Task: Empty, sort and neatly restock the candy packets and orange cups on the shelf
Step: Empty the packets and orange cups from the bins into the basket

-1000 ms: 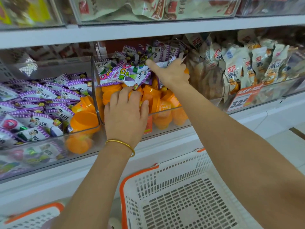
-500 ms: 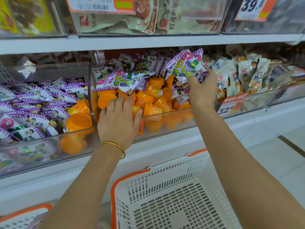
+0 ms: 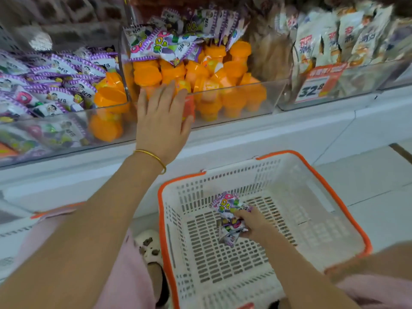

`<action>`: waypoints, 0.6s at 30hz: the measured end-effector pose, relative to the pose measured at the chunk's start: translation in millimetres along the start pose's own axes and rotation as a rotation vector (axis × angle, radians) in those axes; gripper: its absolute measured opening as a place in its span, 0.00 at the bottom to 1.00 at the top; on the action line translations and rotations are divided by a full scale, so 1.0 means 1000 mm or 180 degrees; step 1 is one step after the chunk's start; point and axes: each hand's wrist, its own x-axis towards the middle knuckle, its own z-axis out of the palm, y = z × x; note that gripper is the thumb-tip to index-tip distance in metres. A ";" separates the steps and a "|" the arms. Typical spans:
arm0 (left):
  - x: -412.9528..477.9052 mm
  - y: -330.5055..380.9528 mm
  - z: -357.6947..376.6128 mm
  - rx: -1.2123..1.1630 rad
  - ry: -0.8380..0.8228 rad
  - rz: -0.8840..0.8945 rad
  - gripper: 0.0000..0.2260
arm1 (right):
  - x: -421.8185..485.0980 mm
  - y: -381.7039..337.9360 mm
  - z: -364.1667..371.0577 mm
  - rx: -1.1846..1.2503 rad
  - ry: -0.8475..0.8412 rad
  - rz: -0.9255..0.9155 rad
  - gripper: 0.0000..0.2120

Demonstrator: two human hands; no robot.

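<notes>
The right hand (image 3: 253, 223) is gripping a bunch of candy packets (image 3: 228, 216) low inside the white basket (image 3: 289, 175). The left hand (image 3: 162, 121), fingers straight, is resting against the front of the clear bin (image 3: 274, 94) that is holding the orange cups (image 3: 147, 74).

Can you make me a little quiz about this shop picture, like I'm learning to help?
1. True or false: the right hand is empty.
2. What does the left hand touch? A the clear bin of orange cups; B a bottle; C a door.
3. Fill in: the white basket has a rim coloured ____.
Key: 1 false, it holds candy packets; 2 A; 3 orange.
</notes>
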 end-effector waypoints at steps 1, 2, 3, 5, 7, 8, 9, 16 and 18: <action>-0.003 0.000 0.002 0.0055 -0.0004 0.0058 0.24 | 0.013 0.012 0.005 -0.0047 -0.0025 0.0168 0.18; -0.005 0.000 0.004 0.0097 0.0004 0.0108 0.24 | 0.025 0.021 0.008 -0.0099 -0.0034 0.0294 0.18; -0.006 -0.001 0.005 0.0121 0.0018 0.0139 0.24 | 0.034 0.026 0.012 -0.0156 -0.0024 0.0387 0.18; -0.005 -0.003 0.006 0.0120 0.0055 0.0153 0.24 | 0.052 0.031 0.015 -0.0257 -0.0057 0.0448 0.18; -0.004 -0.005 0.006 0.0105 0.0089 0.0127 0.22 | 0.057 0.029 0.022 -0.0325 -0.0132 0.0505 0.19; -0.003 -0.005 0.005 0.0092 0.0099 0.0101 0.22 | 0.055 0.027 0.025 -0.0452 -0.0096 0.0475 0.20; -0.003 -0.005 0.005 0.0074 0.0107 0.0074 0.21 | 0.053 0.025 0.026 -0.0669 0.0025 0.0406 0.25; 0.012 -0.007 0.001 -0.0036 0.0319 -0.0181 0.13 | -0.001 -0.058 0.023 -0.0577 0.1543 -0.2288 0.19; 0.015 -0.009 -0.001 0.0058 0.0346 -0.0309 0.11 | -0.042 -0.103 0.025 -0.0485 0.1795 -0.3742 0.14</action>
